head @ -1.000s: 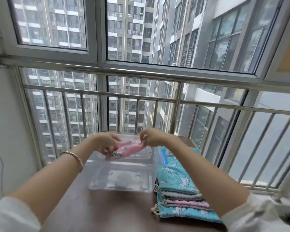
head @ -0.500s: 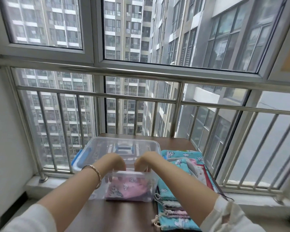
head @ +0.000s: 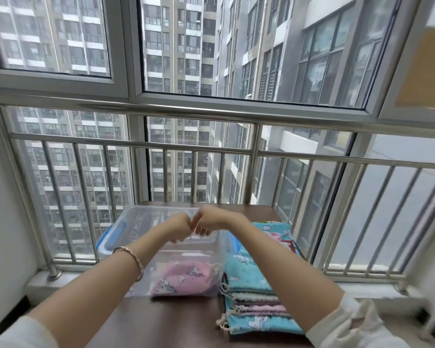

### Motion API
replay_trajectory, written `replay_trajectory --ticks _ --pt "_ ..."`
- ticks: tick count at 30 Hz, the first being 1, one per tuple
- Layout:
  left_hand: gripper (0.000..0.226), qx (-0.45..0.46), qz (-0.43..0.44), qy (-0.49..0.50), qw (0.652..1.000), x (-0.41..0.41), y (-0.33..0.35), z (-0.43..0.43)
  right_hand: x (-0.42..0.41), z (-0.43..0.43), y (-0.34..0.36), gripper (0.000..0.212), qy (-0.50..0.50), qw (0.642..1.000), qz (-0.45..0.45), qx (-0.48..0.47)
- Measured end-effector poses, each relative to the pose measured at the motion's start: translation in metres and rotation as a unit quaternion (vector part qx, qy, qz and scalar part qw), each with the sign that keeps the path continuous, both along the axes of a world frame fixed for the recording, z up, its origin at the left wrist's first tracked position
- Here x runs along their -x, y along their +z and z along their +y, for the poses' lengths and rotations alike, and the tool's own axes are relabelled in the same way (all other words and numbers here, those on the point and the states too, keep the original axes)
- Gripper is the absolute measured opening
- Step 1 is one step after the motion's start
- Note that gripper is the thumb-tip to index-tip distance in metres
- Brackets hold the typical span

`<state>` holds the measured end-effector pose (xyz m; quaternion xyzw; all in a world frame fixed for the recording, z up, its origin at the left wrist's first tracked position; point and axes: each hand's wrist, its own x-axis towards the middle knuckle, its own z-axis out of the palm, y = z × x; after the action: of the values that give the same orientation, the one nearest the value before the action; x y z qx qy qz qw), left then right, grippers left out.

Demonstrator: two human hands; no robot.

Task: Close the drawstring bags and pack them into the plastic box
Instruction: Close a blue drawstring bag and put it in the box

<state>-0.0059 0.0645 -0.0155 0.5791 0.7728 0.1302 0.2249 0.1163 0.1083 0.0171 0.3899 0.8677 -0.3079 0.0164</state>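
The pink drawstring bag (head: 186, 277) lies flat inside the clear plastic box (head: 158, 209), against the near wall in the lower centre of the frame. Its long axis runs left to right, and its gathered mouth with the white cord points right. It is the one bag I can see in the box.

My left hand (head: 180, 226) and right hand (head: 209, 222) hang over the middle of the box, knuckles almost touching, well above the bag. The fingers of both curl downward, but they are blurred, and I cannot tell whether they pinch anything.

Just right of the box, on the brown table (head: 173, 320), lies a stack of flat bags (head: 251, 295), teal on top and bottom with grey and pink layers between, cord ends pointing left toward the box. I make out about five layers, though not surely. Behind it lie more teal and pink cloths (head: 274, 232), too jumbled to count.

A bracelet (head: 131, 257) circles my left wrist.
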Motion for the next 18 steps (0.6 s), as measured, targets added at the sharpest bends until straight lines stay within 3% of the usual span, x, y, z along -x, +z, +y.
replay_trajectory --ticks 4,7,11,14,18 --pt "0.019 -0.166 -0.025 -0.022 0.986 -0.05 0.031 -0.002 -0.052 -0.002 0.038 0.028 -0.036 0.993 0.105 -0.039" --pt "0.017 -0.201 -0.02 -0.057 0.978 -0.093 0.041 -0.01 -0.095 -0.005 0.043 0.032 -0.065 0.993 0.083 -0.053" --pt "0.013 -0.177 0.02 -0.109 0.978 -0.143 0.03 -0.022 -0.14 -0.01 0.012 0.033 -0.092 0.995 -0.021 -0.032" --pt "0.017 -0.11 0.062 -0.136 0.983 -0.162 0.004 -0.024 -0.159 -0.008 -0.029 0.024 -0.114 0.99 -0.08 -0.017" --pt "0.02 -0.041 0.146 -0.161 0.975 -0.172 -0.028 -0.038 -0.172 -0.007 -0.071 0.027 -0.125 0.981 -0.143 -0.029"
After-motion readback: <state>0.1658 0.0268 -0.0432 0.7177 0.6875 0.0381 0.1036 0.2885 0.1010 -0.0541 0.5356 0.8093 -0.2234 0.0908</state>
